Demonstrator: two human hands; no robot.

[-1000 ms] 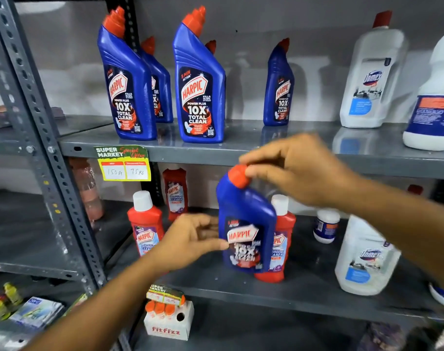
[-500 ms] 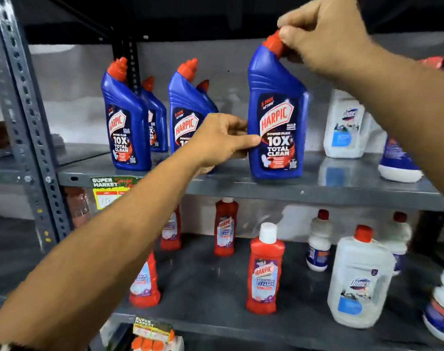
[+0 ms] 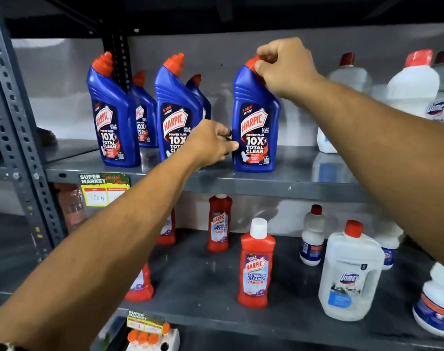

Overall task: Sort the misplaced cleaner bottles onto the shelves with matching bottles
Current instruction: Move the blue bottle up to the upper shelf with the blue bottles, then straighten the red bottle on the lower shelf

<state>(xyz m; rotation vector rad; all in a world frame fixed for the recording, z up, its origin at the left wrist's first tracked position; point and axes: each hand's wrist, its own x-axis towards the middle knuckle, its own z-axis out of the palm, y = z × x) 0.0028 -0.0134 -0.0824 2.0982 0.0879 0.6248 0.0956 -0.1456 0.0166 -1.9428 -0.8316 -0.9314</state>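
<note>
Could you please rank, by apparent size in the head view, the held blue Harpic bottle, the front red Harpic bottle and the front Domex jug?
1. held blue Harpic bottle
2. front Domex jug, roughly comparable; nearness makes this unsure
3. front red Harpic bottle

glossy blue plastic bottle (image 3: 256, 127); smooth grey metal shelf (image 3: 292, 183); paper price tag (image 3: 102, 188).

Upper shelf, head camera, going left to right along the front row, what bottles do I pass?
Left blue Harpic bottle → middle blue Harpic bottle → blue Harpic bottle under the right hand → white Domex bottle.
</note>
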